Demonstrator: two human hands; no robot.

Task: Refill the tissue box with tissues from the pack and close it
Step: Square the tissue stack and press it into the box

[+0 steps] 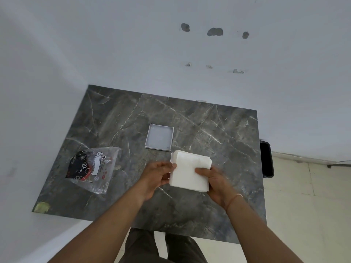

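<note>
A white stack of tissues (190,172) is held above the dark marble table (218,130), near its middle front. My left hand (158,174) pinches the stack's left edge, and my right hand (210,180) grips its right side with the thumb on top. A white edge of the tissue box (172,157) shows just behind the stack's far left corner; the rest of the box is hidden. A flat grey-white box lid (159,137) lies on the table just beyond the stack. The clear plastic tissue pack (93,168), with a black printed label, lies crumpled at the left.
A white wall runs along the table's far and left sides. A black object (266,158) stands off the table's right edge on the tiled floor. A yellowish tape patch (42,207) marks the front left corner. My legs show below the front edge.
</note>
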